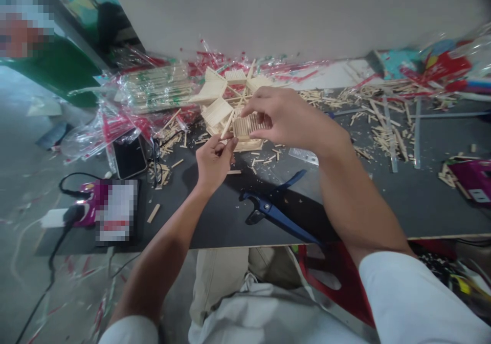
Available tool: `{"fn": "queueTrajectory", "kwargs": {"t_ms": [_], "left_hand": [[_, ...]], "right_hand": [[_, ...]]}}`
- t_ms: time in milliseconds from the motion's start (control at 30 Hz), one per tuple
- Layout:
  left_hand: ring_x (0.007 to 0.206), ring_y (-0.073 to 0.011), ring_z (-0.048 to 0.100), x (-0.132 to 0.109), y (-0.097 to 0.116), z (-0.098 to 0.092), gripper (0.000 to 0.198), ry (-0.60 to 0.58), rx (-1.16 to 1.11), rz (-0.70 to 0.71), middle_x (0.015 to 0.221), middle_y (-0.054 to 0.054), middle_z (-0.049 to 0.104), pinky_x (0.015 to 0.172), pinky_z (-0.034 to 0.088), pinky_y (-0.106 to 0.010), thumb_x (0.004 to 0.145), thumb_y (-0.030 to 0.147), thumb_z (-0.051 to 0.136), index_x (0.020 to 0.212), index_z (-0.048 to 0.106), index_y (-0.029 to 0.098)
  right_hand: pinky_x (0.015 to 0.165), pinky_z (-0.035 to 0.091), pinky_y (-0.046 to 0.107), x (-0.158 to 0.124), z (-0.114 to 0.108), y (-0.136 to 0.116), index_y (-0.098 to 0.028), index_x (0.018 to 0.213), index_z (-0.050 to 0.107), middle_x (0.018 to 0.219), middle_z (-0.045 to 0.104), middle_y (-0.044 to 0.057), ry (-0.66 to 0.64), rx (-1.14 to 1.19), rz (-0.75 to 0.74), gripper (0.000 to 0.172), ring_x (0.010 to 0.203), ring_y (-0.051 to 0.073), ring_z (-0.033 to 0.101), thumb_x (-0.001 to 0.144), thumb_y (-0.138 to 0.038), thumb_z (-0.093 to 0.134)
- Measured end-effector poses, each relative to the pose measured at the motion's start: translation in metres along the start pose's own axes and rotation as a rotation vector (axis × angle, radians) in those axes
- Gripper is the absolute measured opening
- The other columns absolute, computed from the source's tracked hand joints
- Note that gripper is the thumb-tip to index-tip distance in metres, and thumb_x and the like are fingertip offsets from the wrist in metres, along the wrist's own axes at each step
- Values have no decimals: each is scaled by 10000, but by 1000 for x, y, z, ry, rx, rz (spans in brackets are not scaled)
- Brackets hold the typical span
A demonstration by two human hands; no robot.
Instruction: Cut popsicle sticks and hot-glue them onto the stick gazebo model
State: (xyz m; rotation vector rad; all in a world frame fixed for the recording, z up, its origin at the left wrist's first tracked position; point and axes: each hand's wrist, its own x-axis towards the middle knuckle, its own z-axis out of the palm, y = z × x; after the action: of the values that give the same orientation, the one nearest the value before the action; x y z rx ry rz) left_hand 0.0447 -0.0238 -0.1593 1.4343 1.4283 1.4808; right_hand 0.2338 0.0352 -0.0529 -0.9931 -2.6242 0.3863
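head view, near to far: white sleeves and pale trousers at the bottom edge. blue cutter lying flat on the dark counter, between the forearms. left hand, fingers pinched on a thin wooden stick that tilts up toward the model. right hand, fingers closed on a small slatted panel at the front of the stick model, which stands on the counter mid-depth. stick offcuts scattered to the right. black phone and clear plastic wrap to the left. grey wall behind.
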Motion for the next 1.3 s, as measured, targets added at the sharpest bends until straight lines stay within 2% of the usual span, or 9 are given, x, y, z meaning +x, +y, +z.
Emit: {"fn": "queueTrajectory", "kwargs": {"t_ms": [233,333,433,567,767,900,1033,1167,1300], "left_hand": [[329,-61,448,1,-4,-1,380,-31,-140,-101,461,74,567,340,330,-183,821,517,797,950,709,171],[377,-70,514,-3,-5,-5,297,-82,21,7,473,63,588,412,396,-182,888,462,735,963,733,175],[462,-87,610,-10,-6,-7,203,-231,227,161,521,47,642,523,470,-192,941,379,677,954,761,195],[484,-100,617,-16,-7,-8,224,-415,357,250,543,39,660,566,472,-210,995,355,594,956,747,196],[513,-132,608,-13,0,-20,296,-384,673,321,579,10,663,589,413,-245,1017,342,462,948,703,185],[561,-151,628,-7,-3,-28,387,-340,724,293,600,-18,677,617,424,-258,1025,409,457,834,708,186],[786,-182,708,2,-8,-37,348,-360,711,289,860,-57,788,763,489,-277,1026,385,485,970,773,198],[975,-225,718,9,-7,-52,303,-521,835,291,1060,-59,795,834,496,-303,1014,365,529,1069,803,248],[933,-218,709,14,-2,-63,296,-642,869,263,1043,-39,781,830,487,-303,989,463,587,1037,819,287]], "right_hand": [[922,501,455,-4,-8,4,-207,1168,717,1196,698,135,29,-40,37,272,1029,301,643,913,-298,689],[903,494,447,-6,-10,8,-214,1026,726,1083,709,125,66,-39,40,153,1002,297,647,936,-320,663],[871,489,449,-8,-14,11,-247,892,688,973,710,97,82,-25,98,129,941,290,648,934,-366,657],[838,495,452,-13,-25,15,-262,821,595,951,699,109,119,-65,183,140,885,278,636,937,-340,589],[828,461,402,-24,-42,21,-279,759,480,877,680,89,144,-100,279,239,856,249,616,992,-317,442],[831,460,384,-32,-51,23,-223,920,611,1042,710,128,46,-141,310,182,900,242,636,997,-326,482],[791,477,402,-36,-51,30,-221,993,673,1003,733,132,-61,-131,345,174,877,261,655,984,-335,542],[775,487,429,-40,-48,38,-222,1007,713,934,737,125,-119,-93,360,214,856,293,667,945,-416,649],[722,465,421,-41,-50,37,-244,1042,752,913,738,104,-232,-141,421,228,803,283,669,947,-425,652]]}}
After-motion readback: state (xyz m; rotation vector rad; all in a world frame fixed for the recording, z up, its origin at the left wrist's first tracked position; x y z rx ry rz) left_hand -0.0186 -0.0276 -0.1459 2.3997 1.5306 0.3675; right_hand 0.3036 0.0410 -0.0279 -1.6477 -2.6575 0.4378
